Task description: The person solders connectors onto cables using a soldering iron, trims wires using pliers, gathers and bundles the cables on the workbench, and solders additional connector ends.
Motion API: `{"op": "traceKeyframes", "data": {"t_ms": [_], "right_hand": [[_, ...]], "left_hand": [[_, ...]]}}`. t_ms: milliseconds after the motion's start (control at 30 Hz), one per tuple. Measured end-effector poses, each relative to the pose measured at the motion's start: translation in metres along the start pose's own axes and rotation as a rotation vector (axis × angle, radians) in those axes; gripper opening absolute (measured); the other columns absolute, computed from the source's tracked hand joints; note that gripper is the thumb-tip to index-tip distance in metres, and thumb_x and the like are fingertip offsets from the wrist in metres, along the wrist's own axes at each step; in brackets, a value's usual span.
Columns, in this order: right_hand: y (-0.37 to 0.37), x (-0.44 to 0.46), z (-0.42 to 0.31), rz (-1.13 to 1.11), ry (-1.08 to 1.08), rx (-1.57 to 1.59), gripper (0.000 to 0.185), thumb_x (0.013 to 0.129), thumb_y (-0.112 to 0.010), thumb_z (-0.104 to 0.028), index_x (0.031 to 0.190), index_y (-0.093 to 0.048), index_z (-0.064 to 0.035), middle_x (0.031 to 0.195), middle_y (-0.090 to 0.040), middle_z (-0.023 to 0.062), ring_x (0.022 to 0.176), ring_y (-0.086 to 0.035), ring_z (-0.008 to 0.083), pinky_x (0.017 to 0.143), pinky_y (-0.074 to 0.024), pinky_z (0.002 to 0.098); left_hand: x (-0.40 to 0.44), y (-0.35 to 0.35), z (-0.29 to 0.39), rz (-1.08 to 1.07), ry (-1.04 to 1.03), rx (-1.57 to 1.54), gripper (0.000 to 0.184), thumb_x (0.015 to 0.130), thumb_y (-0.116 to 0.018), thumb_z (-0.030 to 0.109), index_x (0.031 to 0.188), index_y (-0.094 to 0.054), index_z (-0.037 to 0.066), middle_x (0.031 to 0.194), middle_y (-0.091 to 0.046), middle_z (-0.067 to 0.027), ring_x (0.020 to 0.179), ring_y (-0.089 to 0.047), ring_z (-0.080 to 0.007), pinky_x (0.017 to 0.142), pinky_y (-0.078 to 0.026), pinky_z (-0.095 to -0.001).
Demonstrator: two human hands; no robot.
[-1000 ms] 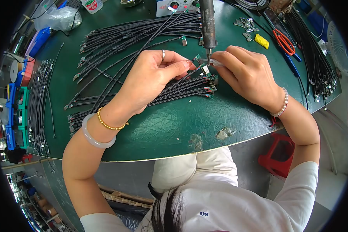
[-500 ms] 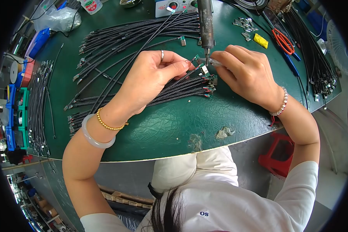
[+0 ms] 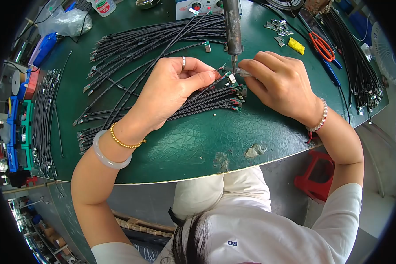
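Note:
Thumb and fingers of my left hand [image 3: 174, 88] pinch a black braided cable near its small end, just left of the soldering iron's tip. My right hand [image 3: 279, 83] is closed on a small clear piece [image 3: 244, 72], too small to make out fully. Between the hands the soldering iron [image 3: 233, 28] points down, its tip close to both sets of fingertips. Below them lies a bundle of braided cables [image 3: 207, 101] with green and metal connector ends. Another cable bundle [image 3: 163, 35] is spread behind my left hand.
Loose metal connectors [image 3: 279, 28], a yellow sponge [image 3: 296, 46] and orange-handled pliers [image 3: 322, 47] lie at the back right. Black cables are piled at the far right [image 3: 361, 79] and the left [image 3: 44, 119]. A control box [image 3: 200, 9] stands behind. A red stool [image 3: 314, 176] is below the table edge.
The cable end in my left hand has turned slightly, and its green part shows less. The fingertips of my right hand have shifted slightly left, nearer the iron's tip.

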State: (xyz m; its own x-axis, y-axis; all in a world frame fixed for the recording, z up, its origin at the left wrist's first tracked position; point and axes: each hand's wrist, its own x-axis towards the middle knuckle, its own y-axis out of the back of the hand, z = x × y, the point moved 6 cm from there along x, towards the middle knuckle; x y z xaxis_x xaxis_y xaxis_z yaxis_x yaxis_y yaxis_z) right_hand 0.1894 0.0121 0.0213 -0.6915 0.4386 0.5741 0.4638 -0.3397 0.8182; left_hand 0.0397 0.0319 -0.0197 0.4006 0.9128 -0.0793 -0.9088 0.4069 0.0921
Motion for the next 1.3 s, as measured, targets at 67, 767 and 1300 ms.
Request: {"op": "traceKeyframes", "data": {"t_ms": [67,767,1300], "right_hand": [[0.002,-0.001,0.000,-0.013,-0.007,-0.008,0.018,0.063,-0.063,-0.002,0.080,-0.057,-0.0019,0.065,-0.051,0.0065,0.056,-0.054,0.0204,0.047,-0.0430,0.0298],[0.002,0.002,0.013,-0.024,-0.225,0.136,0.009,0.072,-0.060,-0.006,0.079,-0.057,-0.0022,0.064,-0.050,0.0057,0.054,-0.051,0.0157,0.046,-0.0391,0.0262],[-0.035,-0.012,0.018,-0.424,-0.827,1.103,0.040,0.091,-0.040,-0.029,0.065,-0.052,-0.0002,0.045,-0.044,0.0004,0.037,-0.039,0.0034,0.035,-0.0279,0.0177]], "left_hand": [[0.000,0.000,0.000,-0.002,-0.001,0.008,0.015,0.081,-0.058,0.010,0.087,-0.060,-0.003,0.084,-0.060,-0.0060,0.077,-0.055,-0.0095,0.074,-0.044,-0.0219],[0.000,-0.001,0.001,0.027,0.020,-0.080,0.016,0.081,-0.049,0.003,0.087,-0.060,-0.007,0.086,-0.062,-0.0096,0.072,-0.052,-0.0076,0.070,-0.043,-0.0199],[0.001,-0.001,0.000,-0.003,-0.017,-0.085,0.013,0.082,-0.051,0.002,0.089,-0.059,-0.005,0.088,-0.061,-0.0081,0.075,-0.052,-0.0076,0.074,-0.045,-0.0215]]}}
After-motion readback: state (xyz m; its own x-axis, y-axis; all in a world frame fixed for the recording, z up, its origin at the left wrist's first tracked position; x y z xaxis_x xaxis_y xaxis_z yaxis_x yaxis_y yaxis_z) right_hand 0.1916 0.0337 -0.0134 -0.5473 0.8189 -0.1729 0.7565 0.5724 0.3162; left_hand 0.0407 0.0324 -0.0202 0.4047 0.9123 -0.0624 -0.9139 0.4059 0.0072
